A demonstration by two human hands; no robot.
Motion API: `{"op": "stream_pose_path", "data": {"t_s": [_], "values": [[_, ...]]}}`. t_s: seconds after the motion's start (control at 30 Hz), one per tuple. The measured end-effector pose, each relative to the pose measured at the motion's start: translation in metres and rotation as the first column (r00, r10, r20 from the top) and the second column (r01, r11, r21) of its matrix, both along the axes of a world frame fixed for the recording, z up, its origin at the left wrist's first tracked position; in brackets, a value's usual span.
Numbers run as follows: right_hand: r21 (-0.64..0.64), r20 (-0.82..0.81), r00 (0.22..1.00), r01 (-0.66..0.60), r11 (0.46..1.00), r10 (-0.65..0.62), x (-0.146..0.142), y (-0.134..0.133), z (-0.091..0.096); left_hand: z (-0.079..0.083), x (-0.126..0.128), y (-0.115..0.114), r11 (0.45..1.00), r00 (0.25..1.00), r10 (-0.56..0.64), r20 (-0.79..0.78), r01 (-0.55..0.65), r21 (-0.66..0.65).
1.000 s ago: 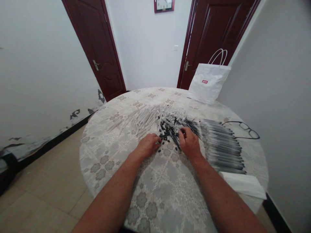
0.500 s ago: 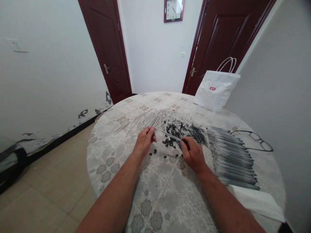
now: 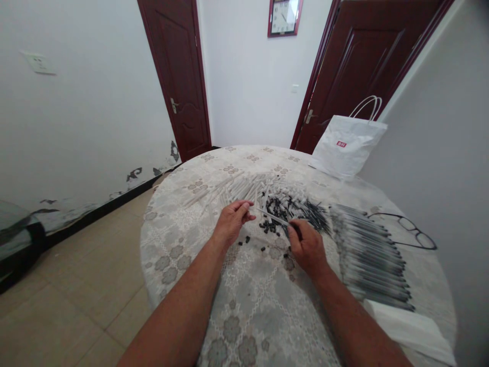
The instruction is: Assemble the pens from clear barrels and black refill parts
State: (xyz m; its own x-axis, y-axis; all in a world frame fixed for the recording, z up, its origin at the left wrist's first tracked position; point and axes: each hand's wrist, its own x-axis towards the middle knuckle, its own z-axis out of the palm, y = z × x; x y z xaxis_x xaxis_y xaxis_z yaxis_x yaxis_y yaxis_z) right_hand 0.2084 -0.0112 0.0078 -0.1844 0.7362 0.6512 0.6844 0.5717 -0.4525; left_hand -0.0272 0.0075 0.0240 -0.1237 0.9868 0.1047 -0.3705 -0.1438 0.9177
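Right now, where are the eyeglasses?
In the head view, the eyeglasses lie at the right edge of the table, beside the row of pens, nearer than the white paper bag.

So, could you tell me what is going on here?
A person works at a round table covered in grey lace. The right hand holds a thin pale pen tube; the left hand, fingertips bunched, is at its free end. Small black plastic caps lie scattered beneath; assembled grey pens lie in a row alongside.

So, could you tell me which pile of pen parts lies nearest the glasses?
The neat row of grey pens at the right, beside the glasses; the white tubes lie far left.
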Motion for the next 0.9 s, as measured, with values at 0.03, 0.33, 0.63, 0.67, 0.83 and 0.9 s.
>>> {"op": "stream_pose_path", "data": {"t_s": [0.03, 0.33, 0.63, 0.67, 0.83, 0.9], "values": [[-0.001, 0.009, 1.0, -0.008, 1.0, 0.008, 0.0, 0.0002, -0.0005, -0.0013, -0.0001, 0.0005, 1.0, 1.0, -0.005, -0.004, 0.005, 0.006], [0.007, 0.019, 0.999, -0.036, 0.999, 0.036, -0.0024, -0.0025, 0.0011, -0.0044, -0.0011, 0.0038, 1.0, 0.999, 0.019, 0.037, -0.019, 0.012], [-0.006, 0.041, 0.999, -0.024, 1.0, 0.024, -0.002, -0.0009, -0.0015, 0.0006, 0.0019, 0.0016, 1.0, 1.0, -0.009, 0.027, 0.01, -0.027], [-0.007, 0.042, 0.999, -0.023, 1.0, 0.023, -0.0024, -0.0012, -0.0016, 0.0009, 0.0021, 0.0016, 0.999, 0.999, -0.012, 0.037, 0.013, -0.035], [0.038, 0.051, 0.997, -0.054, 0.998, 0.052, -0.0074, -0.0032, -0.001, 0.0029, 0.0022, 0.0008, 0.996, 0.98, -0.003, 0.2, 0.021, -0.088], [0.059, 0.071, 0.993, -0.1, 0.993, 0.095, -0.0099, -0.0033, -0.0014, 0.0036, 0.002, -0.0002, 0.993, 0.971, -0.01, 0.24, 0.038, -0.115]]}}
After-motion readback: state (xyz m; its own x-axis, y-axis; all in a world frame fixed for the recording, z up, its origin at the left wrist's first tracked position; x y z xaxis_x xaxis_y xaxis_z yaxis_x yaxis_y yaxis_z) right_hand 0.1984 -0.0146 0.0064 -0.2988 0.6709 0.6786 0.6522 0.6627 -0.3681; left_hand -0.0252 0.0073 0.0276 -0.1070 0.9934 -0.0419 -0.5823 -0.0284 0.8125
